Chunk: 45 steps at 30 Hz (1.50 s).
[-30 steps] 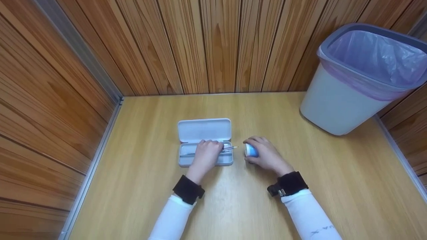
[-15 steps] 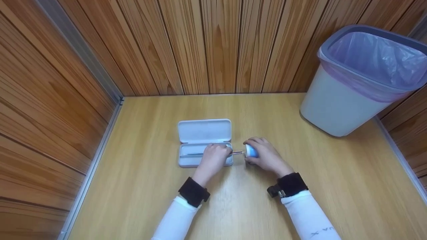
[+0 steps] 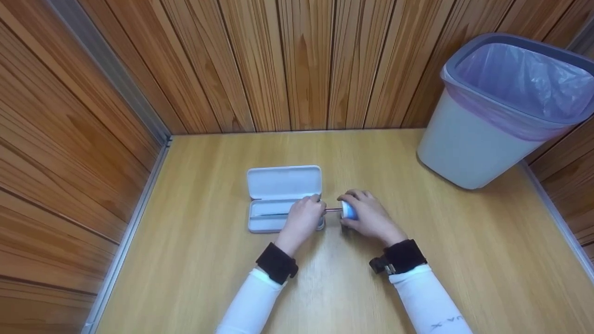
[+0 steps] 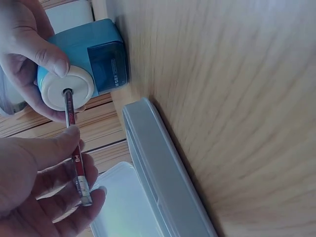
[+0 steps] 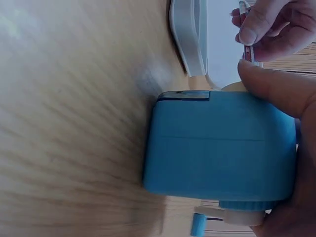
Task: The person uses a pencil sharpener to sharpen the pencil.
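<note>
My left hand [image 3: 304, 217] pinches a dark red pencil [image 4: 76, 158] between thumb and fingers. In the left wrist view, the pencil's front end sits in the round white mouth of a blue pencil sharpener [image 4: 76, 42], and its other end lies over my fingers. My right hand [image 3: 369, 217] grips the sharpener from the right, thumb on one side and fingers on the other. The sharpener's crank handle [image 5: 200, 224] shows in the right wrist view. Under and beside my left hand lies a pale grey pencil case [image 3: 284, 182] with its lid up; my hand hides part of its tray.
A white bin [image 3: 478, 139] with a grey rim and a pinkish liner stands at the back right of the wooden table [image 3: 209, 185]. Wood-panelled walls [image 3: 306, 65] enclose the back and sides.
My left hand has moved right with the pencil, whose tip was apart from the sharpener a second ago and is now inside it. The right hand has stayed about where it was.
</note>
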### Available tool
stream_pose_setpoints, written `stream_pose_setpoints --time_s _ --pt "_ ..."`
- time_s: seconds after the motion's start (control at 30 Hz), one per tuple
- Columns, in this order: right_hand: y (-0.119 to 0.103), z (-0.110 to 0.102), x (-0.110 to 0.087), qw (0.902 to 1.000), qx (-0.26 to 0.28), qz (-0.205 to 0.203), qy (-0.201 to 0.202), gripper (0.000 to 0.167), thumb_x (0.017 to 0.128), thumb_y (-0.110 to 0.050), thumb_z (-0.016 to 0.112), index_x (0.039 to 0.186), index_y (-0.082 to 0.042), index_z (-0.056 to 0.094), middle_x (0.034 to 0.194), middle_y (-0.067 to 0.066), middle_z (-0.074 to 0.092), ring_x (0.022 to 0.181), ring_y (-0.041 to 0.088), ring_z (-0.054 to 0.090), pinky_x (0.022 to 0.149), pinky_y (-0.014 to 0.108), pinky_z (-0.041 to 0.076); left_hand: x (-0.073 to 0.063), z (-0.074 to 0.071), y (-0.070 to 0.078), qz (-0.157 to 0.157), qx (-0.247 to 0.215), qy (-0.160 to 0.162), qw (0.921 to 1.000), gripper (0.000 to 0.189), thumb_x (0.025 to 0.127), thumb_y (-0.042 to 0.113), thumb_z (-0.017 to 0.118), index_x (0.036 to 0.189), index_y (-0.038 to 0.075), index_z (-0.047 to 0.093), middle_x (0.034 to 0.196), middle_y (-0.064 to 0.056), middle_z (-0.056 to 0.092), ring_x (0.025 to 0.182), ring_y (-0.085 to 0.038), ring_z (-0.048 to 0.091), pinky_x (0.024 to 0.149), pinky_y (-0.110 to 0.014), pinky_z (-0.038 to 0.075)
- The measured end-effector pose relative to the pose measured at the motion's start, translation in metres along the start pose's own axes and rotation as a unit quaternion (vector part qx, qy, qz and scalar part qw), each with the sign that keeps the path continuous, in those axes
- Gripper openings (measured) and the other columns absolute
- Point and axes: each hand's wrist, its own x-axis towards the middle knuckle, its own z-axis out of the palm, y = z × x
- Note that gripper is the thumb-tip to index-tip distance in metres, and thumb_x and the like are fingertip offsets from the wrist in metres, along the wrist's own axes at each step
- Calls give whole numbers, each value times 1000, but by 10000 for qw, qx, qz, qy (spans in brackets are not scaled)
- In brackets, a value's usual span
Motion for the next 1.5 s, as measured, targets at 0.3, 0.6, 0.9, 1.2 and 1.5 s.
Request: stream_pose_setpoints --time_s 0.3,0.6,0.9,1.2,1.5 --pt "-1 -1 0 9997 -256 -30 -39 57 82 -17 77 131 -2 53 129 16 55 117 37 47 99 52 38 -1 6 5 -184 383 145 9990 5 87 20 71 90 19 74 93 -3 69 70 -23 63 53 -35 49" --pt "-2 -2 2 9995 -142 219 -154 57 84 -18 77 134 -5 53 132 12 54 119 35 46 100 52 38 -2 4 5 -162 -66 -62 9998 13 85 9 72 98 9 74 96 -8 67 76 -22 64 58 -32 53" --pt "-1 -5 1 9995 -88 219 -201 56 85 -17 77 134 -4 53 133 14 53 120 35 45 101 53 38 -1 0 3 139 36 -116 9998 12 89 8 68 99 9 75 97 -8 67 78 -22 64 61 -32 53" --pt "0 -3 1 9997 -119 84 -171 56 84 -17 77 132 -3 53 132 16 53 121 36 45 101 52 39 0 2 3 468 301 109 9984 9 82 9 73 90 11 76 91 -5 67 74 -21 64 56 -32 52" --pt "-2 -1 1 9992 -261 123 -271 56 86 -18 75 134 -1 51 134 19 51 123 37 44 102 53 38 1 5 0 681 462 236 9963 13 82 7 71 93 11 76 90 -4 66 75 -21 63 56 -32 52"
